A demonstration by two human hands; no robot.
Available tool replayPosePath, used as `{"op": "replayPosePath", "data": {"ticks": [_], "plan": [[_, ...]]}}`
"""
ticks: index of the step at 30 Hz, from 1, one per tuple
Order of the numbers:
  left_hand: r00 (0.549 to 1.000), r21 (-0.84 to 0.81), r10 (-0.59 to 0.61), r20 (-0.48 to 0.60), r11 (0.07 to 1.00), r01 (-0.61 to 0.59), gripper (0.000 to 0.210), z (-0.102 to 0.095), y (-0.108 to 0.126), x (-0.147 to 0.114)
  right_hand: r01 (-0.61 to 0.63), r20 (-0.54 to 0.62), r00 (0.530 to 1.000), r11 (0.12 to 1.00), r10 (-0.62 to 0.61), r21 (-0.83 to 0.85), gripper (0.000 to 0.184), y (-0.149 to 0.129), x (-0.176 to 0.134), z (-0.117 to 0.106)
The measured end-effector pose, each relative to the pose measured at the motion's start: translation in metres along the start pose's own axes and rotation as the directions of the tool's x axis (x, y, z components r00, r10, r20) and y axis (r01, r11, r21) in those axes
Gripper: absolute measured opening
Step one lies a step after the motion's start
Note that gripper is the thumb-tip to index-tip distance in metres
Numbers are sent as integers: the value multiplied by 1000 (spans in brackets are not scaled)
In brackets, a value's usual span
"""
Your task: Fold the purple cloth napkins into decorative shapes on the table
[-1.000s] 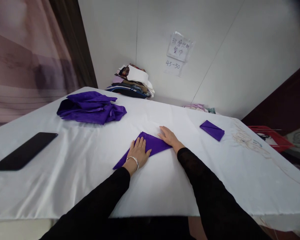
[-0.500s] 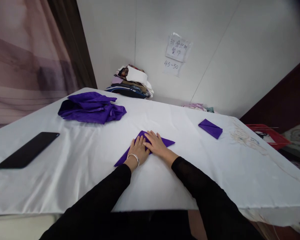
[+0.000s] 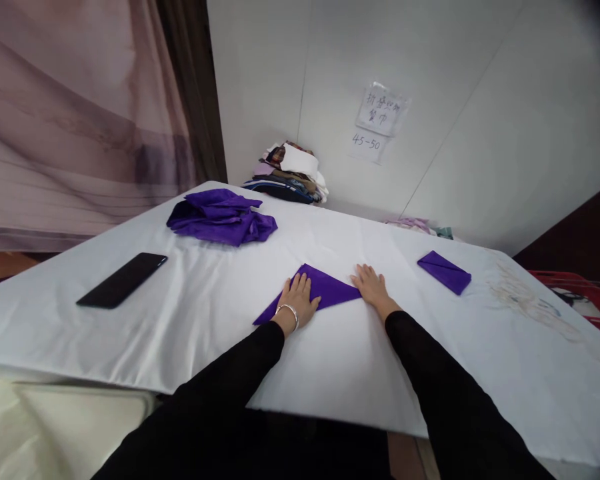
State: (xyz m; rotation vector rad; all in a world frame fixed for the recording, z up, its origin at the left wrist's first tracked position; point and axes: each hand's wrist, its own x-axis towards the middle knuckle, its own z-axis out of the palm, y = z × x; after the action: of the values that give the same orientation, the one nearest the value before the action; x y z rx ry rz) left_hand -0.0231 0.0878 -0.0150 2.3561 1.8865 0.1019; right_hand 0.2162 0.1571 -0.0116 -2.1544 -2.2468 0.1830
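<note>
A purple cloth napkin (image 3: 333, 288), folded into a flat triangle, lies on the white tablecloth in front of me. My left hand (image 3: 300, 300) rests flat on its left half, fingers stretched out, a silver bracelet on the wrist. At the napkin's right corner is my right hand (image 3: 371, 285), fingers extended and palm down against the table. The tip of that corner meets the edge of the right hand, and I cannot tell how much of it the hand covers.
A folded purple packet (image 3: 445, 271) lies to the right. Rumpled purple cloths (image 3: 223, 219) and a black tablet-like slab (image 3: 125, 280) are on the left. Stacked clothes (image 3: 293, 175) stand by the wall beyond the table (image 3: 220, 353); a red basket (image 3: 585, 297) is at far right.
My right hand has slid right from the napkin's middle to its right corner, uncovering the right half. The left hand stays on the left half. The view has turned left.
</note>
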Motion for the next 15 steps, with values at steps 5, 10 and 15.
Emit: {"op": "replayPosePath", "data": {"ticks": [5, 10, 15], "plan": [[999, 4, 12, -30, 1000, -12, 70, 0, -1, 0, 61, -172, 983, 998, -62, -12, 58, -30, -18, -10], [997, 47, 43, -70, 998, -40, 62, 4, -4, 3, 492, -145, 868, 860, -474, 136, 59, -109, -35, -15], [992, 93, 91, -93, 992, -83, 57, 4, -6, 5, 592, -47, 796, 761, -603, 265, 62, -133, -25, -7]]}}
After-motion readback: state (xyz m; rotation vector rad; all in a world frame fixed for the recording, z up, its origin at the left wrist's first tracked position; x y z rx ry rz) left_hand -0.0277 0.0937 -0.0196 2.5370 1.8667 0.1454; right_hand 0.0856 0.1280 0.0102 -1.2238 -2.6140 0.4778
